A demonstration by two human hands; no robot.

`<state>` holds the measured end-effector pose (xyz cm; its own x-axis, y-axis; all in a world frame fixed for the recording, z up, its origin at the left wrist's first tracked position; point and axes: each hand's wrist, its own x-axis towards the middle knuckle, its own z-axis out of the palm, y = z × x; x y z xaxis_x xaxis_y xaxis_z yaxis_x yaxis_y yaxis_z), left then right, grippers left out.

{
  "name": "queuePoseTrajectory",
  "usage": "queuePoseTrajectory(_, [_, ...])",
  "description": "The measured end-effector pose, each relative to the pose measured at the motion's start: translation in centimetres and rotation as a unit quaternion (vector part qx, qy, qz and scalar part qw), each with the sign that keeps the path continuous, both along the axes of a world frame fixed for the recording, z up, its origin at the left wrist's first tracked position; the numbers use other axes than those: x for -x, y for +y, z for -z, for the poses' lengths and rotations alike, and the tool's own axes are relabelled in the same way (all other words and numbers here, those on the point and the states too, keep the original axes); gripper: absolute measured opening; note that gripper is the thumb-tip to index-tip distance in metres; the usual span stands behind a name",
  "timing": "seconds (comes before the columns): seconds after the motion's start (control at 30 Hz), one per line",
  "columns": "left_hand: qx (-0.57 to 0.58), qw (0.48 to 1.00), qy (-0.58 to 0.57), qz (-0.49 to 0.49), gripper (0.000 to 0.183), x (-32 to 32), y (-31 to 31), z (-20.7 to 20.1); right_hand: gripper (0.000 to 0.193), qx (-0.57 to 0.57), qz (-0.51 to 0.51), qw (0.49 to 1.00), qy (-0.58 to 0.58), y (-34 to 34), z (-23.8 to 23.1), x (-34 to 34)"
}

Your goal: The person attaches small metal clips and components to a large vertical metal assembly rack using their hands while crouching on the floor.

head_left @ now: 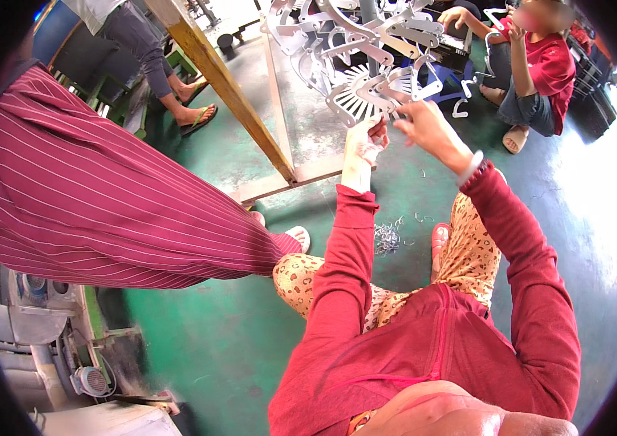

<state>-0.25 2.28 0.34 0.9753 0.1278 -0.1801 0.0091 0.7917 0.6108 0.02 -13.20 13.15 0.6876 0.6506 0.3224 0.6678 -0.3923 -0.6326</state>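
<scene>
A bunch of white, flat, curved pieces [315,43] hangs around a grey upright post [370,62] in front of me. Low in the bunch is a fan-shaped white part [355,91] with many narrow slots. My left hand [366,142] is closed at that part's lower edge, its fingertips pinched together there. Just right of it, my right hand [428,131] has bent fingers close to the same part and the neighbouring white arms. Anything small between the right fingers is too hard to make out. Both sleeves are red.
Thin curled shavings [388,238] lie on the green floor [214,334] below my hands. A wooden beam [232,87] slants down at left. Someone in striped maroon clothing [119,196] stands close on my left; another person in red [548,76] sits at far right. Machinery [90,379] stands lower left.
</scene>
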Motion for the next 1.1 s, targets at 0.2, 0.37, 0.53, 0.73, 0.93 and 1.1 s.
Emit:
queuePoseTrajectory(0.2, [-0.003,0.999,0.044,-0.026,0.016,0.2,0.2,-0.6,0.034,-0.064,-0.01,0.979,0.193,-2.9,1.1,1.3])
queuePoseTrajectory(0.37, [-0.023,0.998,0.055,-0.028,0.012,-0.2,0.5,-0.3,0.039,-0.207,0.012,0.962,0.179,-1.5,1.0,1.7])
queuePoseTrajectory(0.53, [-0.022,0.998,-0.026,-0.049,0.015,-1.0,1.4,1.7,0.045,-0.217,0.079,0.972,-0.039,2.3,1.0,0.8])
queuePoseTrajectory(0.73, [-0.071,0.993,-0.005,-0.094,0.016,-0.6,2.6,3.3,0.045,-0.234,0.097,0.967,-0.014,4.9,1.8,-0.8])
queuePoseTrajectory(0.93, [-0.068,0.993,0.042,-0.089,0.017,0.6,2.9,1.5,0.042,-0.239,0.081,0.967,0.028,5.8,2.3,-1.6])
queuePoseTrajectory(1.1, [-0.118,0.993,0.004,-0.02,0.018,0.0,2.7,-0.7,0.042,-0.262,0.057,0.963,0.038,4.1,1.9,-0.7])
